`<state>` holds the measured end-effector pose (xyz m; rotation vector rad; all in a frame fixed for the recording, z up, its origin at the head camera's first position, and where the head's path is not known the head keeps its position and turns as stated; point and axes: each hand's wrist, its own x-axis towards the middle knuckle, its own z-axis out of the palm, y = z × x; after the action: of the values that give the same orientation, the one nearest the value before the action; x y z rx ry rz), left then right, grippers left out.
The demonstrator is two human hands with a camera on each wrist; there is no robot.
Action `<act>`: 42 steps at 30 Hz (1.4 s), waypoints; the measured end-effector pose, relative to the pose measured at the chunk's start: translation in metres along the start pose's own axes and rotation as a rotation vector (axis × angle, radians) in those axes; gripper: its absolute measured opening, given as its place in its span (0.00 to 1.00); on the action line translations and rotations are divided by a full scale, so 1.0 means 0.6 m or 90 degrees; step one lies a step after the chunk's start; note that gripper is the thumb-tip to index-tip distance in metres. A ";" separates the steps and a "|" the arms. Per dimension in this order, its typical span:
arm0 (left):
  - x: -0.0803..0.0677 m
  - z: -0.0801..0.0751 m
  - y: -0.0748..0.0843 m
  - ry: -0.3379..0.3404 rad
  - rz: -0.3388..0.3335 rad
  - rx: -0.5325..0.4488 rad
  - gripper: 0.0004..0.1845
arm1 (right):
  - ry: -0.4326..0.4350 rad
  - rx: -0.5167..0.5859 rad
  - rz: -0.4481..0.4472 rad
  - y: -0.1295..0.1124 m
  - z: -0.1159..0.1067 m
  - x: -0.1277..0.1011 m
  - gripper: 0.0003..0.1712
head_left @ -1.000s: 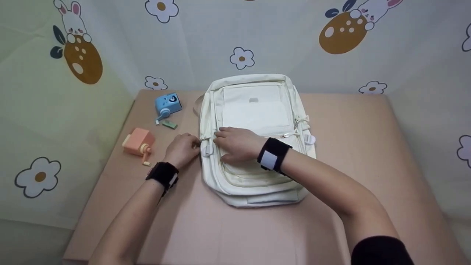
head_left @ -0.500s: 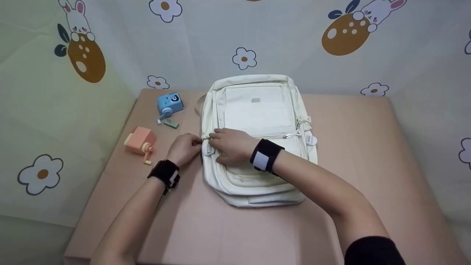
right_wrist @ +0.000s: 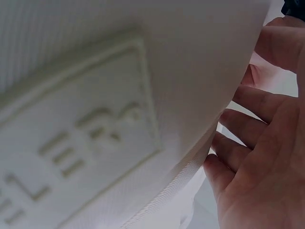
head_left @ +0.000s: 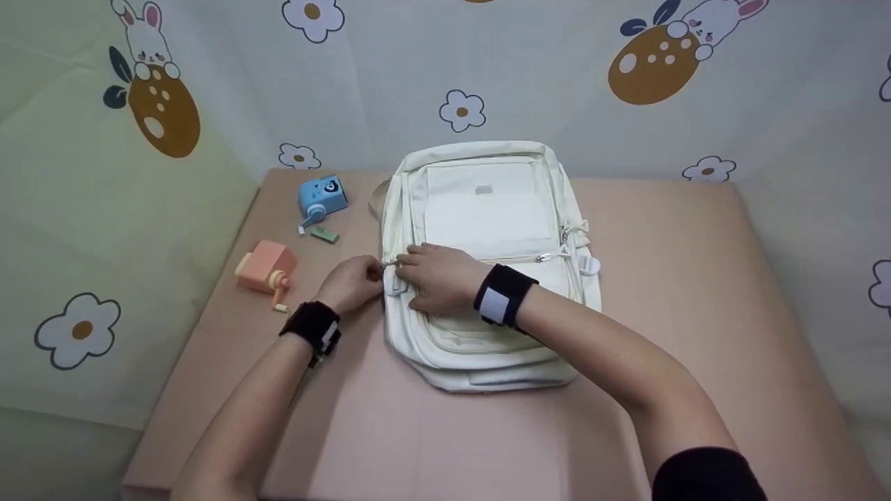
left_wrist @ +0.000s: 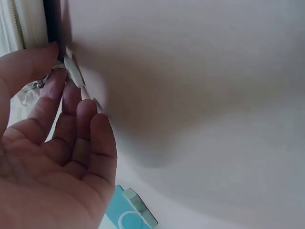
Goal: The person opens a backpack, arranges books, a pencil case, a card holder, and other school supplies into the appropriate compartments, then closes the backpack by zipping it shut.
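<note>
A cream backpack (head_left: 487,209) lies flat on the pink table (head_left: 696,278), front side up. My left hand (head_left: 351,282) is at the bag's left edge, thumb and forefinger pinching a small zipper pull (head_left: 388,264). The left wrist view shows that pull (left_wrist: 72,71) held between the fingertips of the left hand (left_wrist: 52,157). My right hand (head_left: 442,275) rests palm down on the bag's front pocket, fingertips close to the same pull. In the right wrist view its relaxed fingers (right_wrist: 238,143) lie against the backpack fabric (right_wrist: 95,95), which bears an embossed label.
A blue hand-crank sharpener (head_left: 321,196) and a small green eraser (head_left: 324,235) sit at the table's back left. An orange sharpener (head_left: 266,268) stands just left of my left hand. Patterned cloth walls (head_left: 626,125) close in the table on three sides.
My right hand has slid a little left across the bag front, up to the left hand. The left hand has kept its pinch at the bag's edge.
</note>
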<state>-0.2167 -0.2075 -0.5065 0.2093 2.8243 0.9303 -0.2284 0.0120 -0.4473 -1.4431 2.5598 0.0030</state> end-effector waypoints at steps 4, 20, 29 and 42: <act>-0.003 0.000 0.005 -0.009 -0.021 0.011 0.11 | 0.007 0.002 -0.006 0.001 0.001 0.001 0.37; -0.013 -0.017 0.016 -0.029 -0.009 0.113 0.04 | 0.010 0.001 -0.003 0.000 0.003 -0.002 0.37; -0.016 -0.021 0.014 -0.021 0.008 0.048 0.08 | 0.007 0.008 -0.001 -0.005 0.002 -0.004 0.39; -0.027 -0.020 0.013 0.056 0.033 0.073 0.04 | -0.010 -0.025 -0.004 -0.002 0.018 -0.004 0.48</act>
<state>-0.2023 -0.2111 -0.4903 0.2629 2.9700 0.8083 -0.2241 0.0142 -0.4576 -1.4589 2.5569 0.0634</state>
